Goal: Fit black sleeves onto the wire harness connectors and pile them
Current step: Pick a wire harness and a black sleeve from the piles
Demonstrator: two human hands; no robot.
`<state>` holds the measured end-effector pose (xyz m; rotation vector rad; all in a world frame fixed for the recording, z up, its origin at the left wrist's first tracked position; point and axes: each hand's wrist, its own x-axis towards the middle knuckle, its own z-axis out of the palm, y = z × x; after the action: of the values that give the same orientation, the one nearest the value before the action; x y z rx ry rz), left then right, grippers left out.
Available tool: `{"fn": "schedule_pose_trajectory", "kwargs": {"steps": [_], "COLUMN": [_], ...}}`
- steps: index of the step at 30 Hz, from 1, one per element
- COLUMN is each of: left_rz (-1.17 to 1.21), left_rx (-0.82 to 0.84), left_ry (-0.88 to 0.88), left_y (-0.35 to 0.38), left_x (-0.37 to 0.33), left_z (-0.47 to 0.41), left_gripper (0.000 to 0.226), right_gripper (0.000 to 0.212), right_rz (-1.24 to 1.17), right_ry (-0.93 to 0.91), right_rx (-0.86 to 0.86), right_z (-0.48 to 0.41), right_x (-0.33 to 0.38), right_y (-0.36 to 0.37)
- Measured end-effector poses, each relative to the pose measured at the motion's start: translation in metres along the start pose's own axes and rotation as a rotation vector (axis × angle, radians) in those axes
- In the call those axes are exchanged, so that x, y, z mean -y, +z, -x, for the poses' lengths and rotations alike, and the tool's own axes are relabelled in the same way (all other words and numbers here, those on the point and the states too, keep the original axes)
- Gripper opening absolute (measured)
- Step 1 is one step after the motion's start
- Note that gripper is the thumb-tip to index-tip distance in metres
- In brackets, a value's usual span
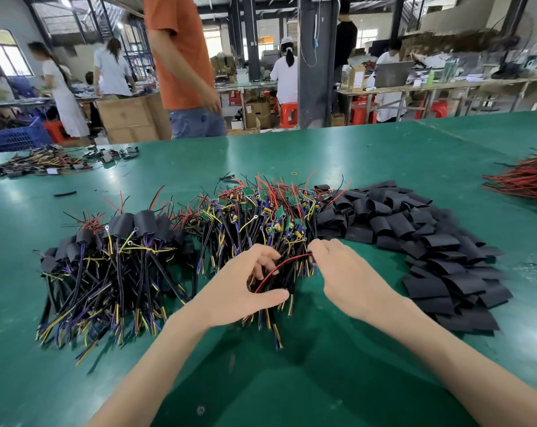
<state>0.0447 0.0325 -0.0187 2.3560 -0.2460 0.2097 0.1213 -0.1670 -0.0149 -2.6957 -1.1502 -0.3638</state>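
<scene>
Left hand (pixel 245 291) — fingers curled round an unsleeved harness (pixel 292 280). Right hand (pixel 344 272) — pinches its red wire (pixel 287 261). Black sleeves (pixel 415 235) heaped at right.

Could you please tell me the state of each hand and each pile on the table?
left hand: grips harness at middle pile's near edge
right hand: pinches red wire's end
red wire: arched between both hands
left pile: sleeved, heaped
middle pile: unsleeved, circuit boards bare
black sleeves: loose, unused, heaped right
</scene>
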Motion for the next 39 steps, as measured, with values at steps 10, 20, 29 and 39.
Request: {"fn": "schedule_pose_trajectory", "kwargs": {"steps": [10,20,29,39], "left_rz": [-0.176,-0.057,-0.044,-0.201], "left_rx": [0.232,0.063,-0.287,-0.311], "left_ry": [-0.089,-0.114,-0.025,0.099], "left_y": [-0.024,-0.038,-0.027,-0.007], "left_x": [0.006,0.006,0.005,-0.005], "left_z": [0.005,0.004,0.0,-0.001], "left_gripper": [0.056,0.022,0.025,0.033], "right_gripper": [0.025,0.032,0.037,0.066], "right_rz": [-0.151,-0.33,0.005,-0.066], "right_ry": [0.104,0.183,0.041,0.048], "right_rx": [-0.065,-0.278,-0.002,0.109], "right_z": [-0.006,-0.011,-0.012,-0.012], "right_x": [-0.018,-0.028,-0.033,-0.033], "right_y": [0.004,0.002,-0.001,-0.002]}}
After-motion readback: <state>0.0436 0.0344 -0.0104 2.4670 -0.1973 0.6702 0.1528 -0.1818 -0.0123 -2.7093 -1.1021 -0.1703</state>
